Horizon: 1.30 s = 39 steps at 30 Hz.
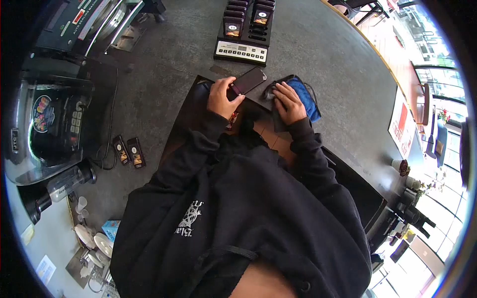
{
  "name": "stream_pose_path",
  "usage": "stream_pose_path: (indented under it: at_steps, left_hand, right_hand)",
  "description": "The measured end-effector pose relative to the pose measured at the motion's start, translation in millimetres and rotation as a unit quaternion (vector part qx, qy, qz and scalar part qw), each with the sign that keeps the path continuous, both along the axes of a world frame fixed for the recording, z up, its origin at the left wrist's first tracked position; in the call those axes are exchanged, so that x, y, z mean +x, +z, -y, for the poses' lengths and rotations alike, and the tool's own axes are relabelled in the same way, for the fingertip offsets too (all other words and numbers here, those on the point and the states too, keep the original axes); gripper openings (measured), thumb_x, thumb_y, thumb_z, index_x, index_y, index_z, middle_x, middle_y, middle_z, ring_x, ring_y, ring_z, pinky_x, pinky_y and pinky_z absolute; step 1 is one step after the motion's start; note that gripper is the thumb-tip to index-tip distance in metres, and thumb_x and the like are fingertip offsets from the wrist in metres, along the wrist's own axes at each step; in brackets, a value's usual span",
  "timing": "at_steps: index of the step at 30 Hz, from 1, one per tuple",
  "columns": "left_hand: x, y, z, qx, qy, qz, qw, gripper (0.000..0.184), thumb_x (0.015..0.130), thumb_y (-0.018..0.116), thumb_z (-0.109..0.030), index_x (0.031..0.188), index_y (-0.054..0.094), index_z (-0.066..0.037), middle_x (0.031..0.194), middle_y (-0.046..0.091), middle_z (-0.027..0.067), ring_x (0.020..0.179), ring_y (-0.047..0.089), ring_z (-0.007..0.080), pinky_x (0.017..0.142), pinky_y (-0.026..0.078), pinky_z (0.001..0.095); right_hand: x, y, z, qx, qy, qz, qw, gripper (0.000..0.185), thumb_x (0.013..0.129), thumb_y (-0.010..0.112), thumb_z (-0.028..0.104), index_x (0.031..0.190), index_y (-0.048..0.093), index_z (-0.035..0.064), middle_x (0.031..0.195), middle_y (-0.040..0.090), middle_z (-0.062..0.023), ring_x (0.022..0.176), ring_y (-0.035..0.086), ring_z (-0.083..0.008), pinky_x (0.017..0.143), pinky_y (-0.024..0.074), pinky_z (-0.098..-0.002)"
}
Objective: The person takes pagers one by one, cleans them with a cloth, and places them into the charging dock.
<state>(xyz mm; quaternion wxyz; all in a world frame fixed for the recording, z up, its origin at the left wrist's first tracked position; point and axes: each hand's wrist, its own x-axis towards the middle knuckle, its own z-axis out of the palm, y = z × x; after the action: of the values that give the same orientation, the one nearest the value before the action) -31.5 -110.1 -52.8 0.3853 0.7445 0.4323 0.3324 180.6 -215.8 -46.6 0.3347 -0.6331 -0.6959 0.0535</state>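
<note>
My left hand [224,98] is closed around the near end of a dark, maroon-edged pager [251,80], thumb on one side and fingers on the other. It lies by the counter's front edge with a plain face up. To its right, my right hand [289,103] rests with bent fingers on a bunched blue and dark grey cloth [304,95]. The fingertips press into the cloth's dark part. Beyond both hands stands a pager charging base [242,51] with a keypad, holding several numbered pagers [232,28] in two rows.
Two more numbered pagers [135,152] lie on the grey counter [174,44] at the left. A sealing machine [74,30] and another black machine [49,119] with a keypad stand on the left side. A printed sign [401,121] sits at the right edge.
</note>
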Motion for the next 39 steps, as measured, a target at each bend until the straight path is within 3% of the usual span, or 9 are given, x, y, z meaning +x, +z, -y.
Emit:
stream_pose_path:
  at_steps: [2, 15, 18, 20, 21, 24, 28, 33, 39]
  left_hand:
    - [-2.5, -3.8, -2.2, 0.148, -0.008, -0.051, 0.988, 0.055, 0.063, 0.080, -0.021, 0.112, 0.056, -0.008, 0.110, 0.055, 0.0080, 0.103, 0.052, 0.0256, 0.089, 0.043, 0.0384]
    - [18.5, 0.1, -5.4, 0.205, -0.035, -0.125, 0.970, 0.039, 0.068, 0.073, -0.026, 0.104, 0.064, -0.014, 0.112, 0.059, 0.0036, 0.104, 0.052, 0.0244, 0.088, 0.037, 0.0384]
    - [15.2, 10.6, -6.4, 0.152, -0.033, -0.066, 0.986, 0.036, 0.072, 0.071, -0.024, 0.105, 0.065, -0.013, 0.108, 0.062, 0.0056, 0.099, 0.057, 0.0222, 0.087, 0.041, 0.0361]
    - [11.0, 26.2, -7.8, -0.162, -0.112, 0.125, 0.973, 0.031, 0.083, 0.065, -0.023, 0.111, 0.063, -0.009, 0.106, 0.064, 0.0065, 0.095, 0.060, 0.0178, 0.083, 0.046, 0.0313]
    - [10.0, 24.6, -8.9, -0.161, -0.110, 0.124, 0.973, 0.031, 0.083, 0.065, -0.023, 0.111, 0.063, -0.009, 0.106, 0.064, 0.0065, 0.095, 0.060, 0.0178, 0.083, 0.046, 0.0313]
    - [13.4, 24.7, -10.7, -0.437, -0.120, 0.356, 0.817, 0.029, 0.094, 0.050, -0.019, 0.116, 0.058, -0.001, 0.106, 0.062, 0.0062, 0.094, 0.059, 0.0138, 0.081, 0.047, 0.0235]
    - [21.9, 30.3, -12.6, -0.436, -0.124, 0.392, 0.801, 0.030, 0.095, 0.049, -0.018, 0.117, 0.057, 0.000, 0.106, 0.062, 0.0066, 0.094, 0.060, 0.0142, 0.080, 0.047, 0.0231]
    - [40.0, 53.3, -25.6, -0.054, -0.079, 0.156, 0.983, 0.029, 0.092, 0.051, -0.016, 0.116, 0.056, 0.000, 0.107, 0.064, 0.0107, 0.096, 0.061, 0.0173, 0.082, 0.046, 0.0266]
    - [78.8, 79.5, -56.7, 0.136, -0.056, 0.170, 0.974, 0.033, 0.086, 0.052, -0.005, 0.119, 0.054, -0.003, 0.115, 0.058, 0.0164, 0.108, 0.055, 0.0303, 0.090, 0.043, 0.0334]
  right_hand:
    - [-1.8, 2.7, -1.4, -0.021, -0.022, -0.013, 0.999, 0.027, 0.078, 0.063, 0.007, 0.105, 0.063, 0.0041, 0.119, 0.057, -0.0119, 0.119, 0.048, -0.0306, 0.098, 0.0405, -0.0370]
    - [-33.9, 40.5, -23.7, -0.016, -0.159, -0.175, 0.972, 0.022, 0.078, 0.066, 0.008, 0.099, 0.064, 0.0030, 0.099, 0.064, -0.0116, 0.093, 0.062, -0.0261, 0.081, 0.0495, -0.0334]
    - [-34.1, 35.8, -27.3, -0.086, -0.183, -0.321, 0.925, 0.028, 0.083, 0.065, 0.012, 0.108, 0.061, 0.0006, 0.104, 0.064, -0.0115, 0.088, 0.063, -0.0153, 0.078, 0.0496, -0.0257]
    - [-28.3, 24.7, -33.9, -0.106, -0.159, -0.416, 0.889, 0.031, 0.084, 0.064, 0.013, 0.111, 0.059, -0.0010, 0.104, 0.064, -0.0109, 0.087, 0.062, -0.0138, 0.077, 0.0496, -0.0253]
    - [-29.4, 28.6, -37.4, -0.126, -0.133, -0.506, 0.843, 0.034, 0.086, 0.063, 0.015, 0.115, 0.056, -0.0027, 0.103, 0.064, -0.0103, 0.086, 0.061, -0.0123, 0.076, 0.0496, -0.0248]
    - [-30.2, 44.7, -40.9, -0.162, -0.075, -0.574, 0.799, 0.035, 0.086, 0.063, 0.015, 0.115, 0.055, -0.0033, 0.099, 0.064, -0.0077, 0.085, 0.060, -0.0125, 0.075, 0.0498, -0.0249]
    - [-23.9, 49.3, -46.9, -0.165, -0.042, -0.548, 0.819, 0.031, 0.086, 0.064, 0.016, 0.110, 0.057, -0.0029, 0.094, 0.064, -0.0060, 0.083, 0.060, -0.0110, 0.073, 0.0497, -0.0242]
    - [-9.4, 55.0, -63.0, -0.136, -0.070, -0.466, 0.871, 0.022, 0.084, 0.064, 0.007, 0.103, 0.060, -0.0027, 0.086, 0.065, -0.0045, 0.078, 0.061, -0.0107, 0.072, 0.0495, -0.0239]
    - [20.8, 59.1, -117.9, 0.063, -0.095, -0.304, 0.946, 0.020, 0.077, 0.068, 0.008, 0.096, 0.066, 0.0041, 0.084, 0.066, -0.0118, 0.073, 0.066, -0.0181, 0.066, 0.0509, -0.0270]
